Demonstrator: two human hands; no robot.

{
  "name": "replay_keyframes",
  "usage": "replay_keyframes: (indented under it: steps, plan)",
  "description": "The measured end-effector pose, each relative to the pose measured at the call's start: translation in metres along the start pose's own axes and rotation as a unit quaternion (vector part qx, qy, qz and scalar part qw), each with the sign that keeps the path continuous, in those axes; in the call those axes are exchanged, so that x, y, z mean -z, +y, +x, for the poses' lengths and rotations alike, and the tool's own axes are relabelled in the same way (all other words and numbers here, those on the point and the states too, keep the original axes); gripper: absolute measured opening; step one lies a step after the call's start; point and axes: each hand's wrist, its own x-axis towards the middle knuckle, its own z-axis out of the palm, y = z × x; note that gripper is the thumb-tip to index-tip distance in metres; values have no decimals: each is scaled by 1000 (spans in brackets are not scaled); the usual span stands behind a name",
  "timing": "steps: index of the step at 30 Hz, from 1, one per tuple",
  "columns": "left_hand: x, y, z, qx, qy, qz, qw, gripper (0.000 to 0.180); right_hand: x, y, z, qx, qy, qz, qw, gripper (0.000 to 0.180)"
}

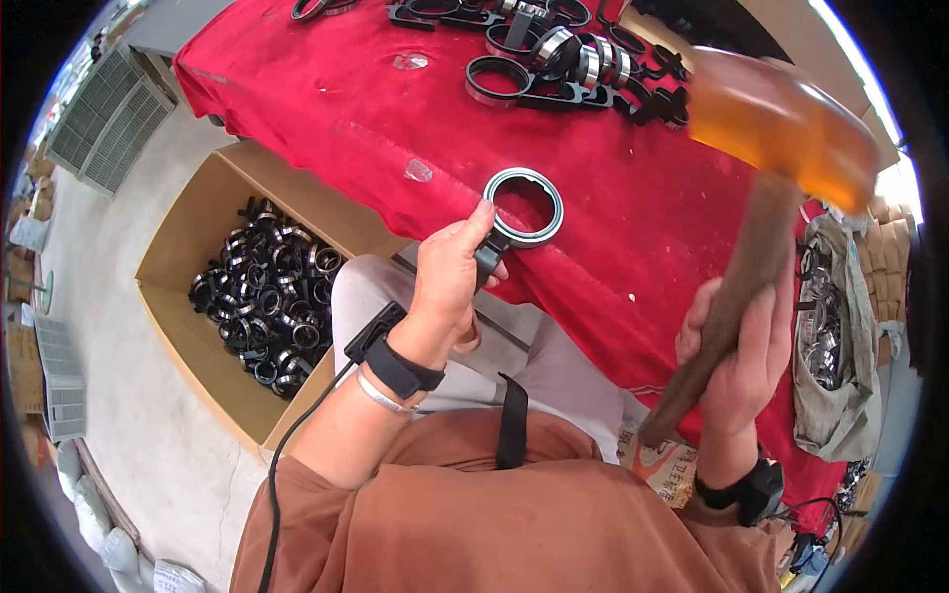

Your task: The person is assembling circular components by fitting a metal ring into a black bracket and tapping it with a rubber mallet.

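My left hand is closed round the short black stem of a ring-shaped part. The ring, black with a pale inner band, lies over the near edge of the red cloth, its opening facing up. At the right, my right hand grips the wooden handle of a mallet. Its translucent amber head is raised above the cloth, to the right of the ring and apart from it. The head is slightly blurred.
More black and silver ring parts are piled at the table's far side on the red cloth. A cardboard box full of similar parts stands on the floor at left. At right hangs a grey cloth sack with metal pieces in it.
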Motion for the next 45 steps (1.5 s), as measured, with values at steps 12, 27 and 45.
replay_keyframes:
  steps: [12, 27, 45]
  plan:
    - [43, 8, -23, -49, 71, 72, 994, 35, 48, 51, -34, -142, -75, -64, 985, 53]
    - [99, 102, 44, -448, 174, 561, 674, 17, 88, 62, -10, -135, 1, -78, 988, 52]
    - [-36, 119, 48, -233, -32, 35, 971, 18, 88, 60, -9, -134, 0, -81, 988, 51]
